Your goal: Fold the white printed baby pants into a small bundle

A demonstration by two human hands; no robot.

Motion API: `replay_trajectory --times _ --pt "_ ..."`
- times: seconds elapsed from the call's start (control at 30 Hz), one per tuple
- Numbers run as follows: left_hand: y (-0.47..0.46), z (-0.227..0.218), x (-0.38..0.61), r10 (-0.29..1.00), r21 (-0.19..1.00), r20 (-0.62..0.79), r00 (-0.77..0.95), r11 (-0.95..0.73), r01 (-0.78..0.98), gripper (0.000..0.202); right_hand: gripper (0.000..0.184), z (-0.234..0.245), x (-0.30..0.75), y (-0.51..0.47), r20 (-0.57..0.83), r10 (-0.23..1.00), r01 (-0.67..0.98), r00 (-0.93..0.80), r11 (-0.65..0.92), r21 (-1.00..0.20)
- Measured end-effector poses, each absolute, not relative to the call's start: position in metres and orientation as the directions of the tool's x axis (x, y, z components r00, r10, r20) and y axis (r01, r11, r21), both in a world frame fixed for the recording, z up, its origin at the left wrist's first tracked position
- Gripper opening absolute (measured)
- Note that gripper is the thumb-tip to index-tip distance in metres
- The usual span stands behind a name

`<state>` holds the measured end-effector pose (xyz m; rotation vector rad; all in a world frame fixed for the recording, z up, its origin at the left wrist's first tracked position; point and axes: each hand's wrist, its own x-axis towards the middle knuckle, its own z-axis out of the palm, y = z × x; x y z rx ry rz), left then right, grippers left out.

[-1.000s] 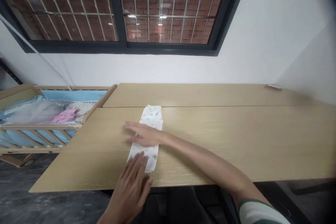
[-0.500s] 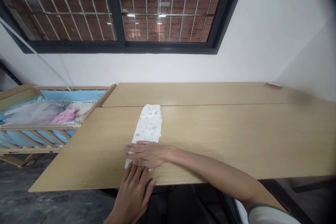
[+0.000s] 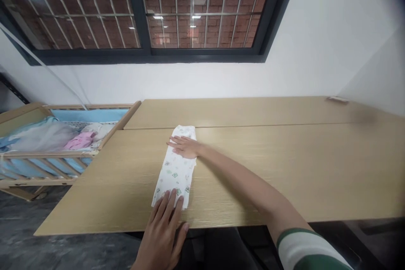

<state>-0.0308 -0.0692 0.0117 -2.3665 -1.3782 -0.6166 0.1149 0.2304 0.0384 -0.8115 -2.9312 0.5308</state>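
A long folded strip of white cloth with small green and brown prints lies lengthwise on the light wooden table. My right hand rests flat on the far part of the strip, its fingers pointing left. My left hand presses the near end with its fingertips, close to the table's front edge. Neither hand grips the cloth. The cloth's far end crosses close to the seam between the tabletop panels.
A wooden crib with blue padding, white netting and a pink garment stands left of the table. A small pale object lies at the table's far right corner. A white wall and barred window stand behind.
My right hand has slid from the near end of the cloth to its far part, uncovering the strip's middle. My left hand stays at the near end.
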Motion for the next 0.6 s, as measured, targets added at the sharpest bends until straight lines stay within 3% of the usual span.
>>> replay_trajectory --times 0.33,0.47,0.6 --pt "-0.068 0.016 -0.025 0.716 -0.082 0.520 0.466 -0.501 0.862 0.051 0.066 0.032 0.121 0.293 0.006 0.627 0.601 -0.779 0.749 -0.278" --pt "-0.066 0.024 -0.012 0.731 -0.003 0.487 0.478 -0.546 0.838 0.049 0.068 0.035 0.128 0.304 0.013 0.612 0.589 -0.791 0.767 -0.255" --pt "-0.057 0.037 0.006 0.782 0.151 0.403 0.476 -0.570 0.808 0.044 0.062 0.037 0.139 0.310 0.053 0.612 0.587 -0.789 0.776 -0.229"
